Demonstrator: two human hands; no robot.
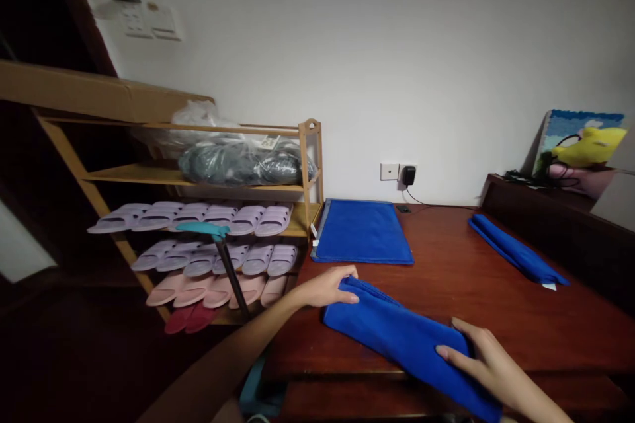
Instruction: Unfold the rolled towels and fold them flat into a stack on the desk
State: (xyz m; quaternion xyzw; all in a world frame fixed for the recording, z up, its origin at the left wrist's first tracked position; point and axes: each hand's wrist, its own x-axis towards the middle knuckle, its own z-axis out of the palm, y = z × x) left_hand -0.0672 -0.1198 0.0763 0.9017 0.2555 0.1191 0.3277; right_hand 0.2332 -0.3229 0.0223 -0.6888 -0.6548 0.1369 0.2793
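Note:
A folded blue cloth (397, 334) slants across the front of the brown wooden table, its right end hanging past the edge. My left hand (332, 287) pinches its upper left corner between thumb and fingers. Near the other end my right hand (479, 357) grips it, thumb on top and the fingers partly hidden behind. Farther back on the left lies a flat blue cloth piece (364, 231) with grey edging and white tags. Another blue cloth (516, 251), folded into a narrow strip with a white tag, rests at the right.
Left of the table (436, 277) stands a wooden rack (305, 172) with several pairs of slippers (248, 258) and plastic-wrapped goods. A turquoise-topped handle (203, 230) rises before it. A black charger (408, 175) is plugged into the wall. A dark ledge with a colourful picture (580, 145) borders the right.

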